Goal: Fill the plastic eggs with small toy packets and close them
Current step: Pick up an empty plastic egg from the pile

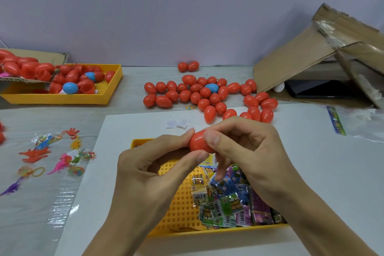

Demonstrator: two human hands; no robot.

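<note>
Toys (39, 153) of soft rubbery shape, red, pink and purple dinosaurs among them, lay at your far left on the grey table (128, 89), some inside clear crinkled film. Behind them stood a yellow perforated tray (108, 87) with smooth open egg halves, mostly red and a few blue, spilling from a cardboard flap.

Your left hand (145, 164) curled its fingers and thumb around the left end of one glossy red plastic egg (199, 141). You held this egg in the air above the near yellow tray (178, 203), whose floor had a grid of small round holes. Your right hand (249, 147) pinched the other end of the same egg, thumb in front, fingers bent over the top. I could not tell if the seam was fully shut.

Shiny printed toy packets (228, 199) filled the right side of that tray. Farther back, closed eggs (207, 95) lay in a loose pile, one blue among the red. At your right stood a torn cardboard box (301, 62).
</note>
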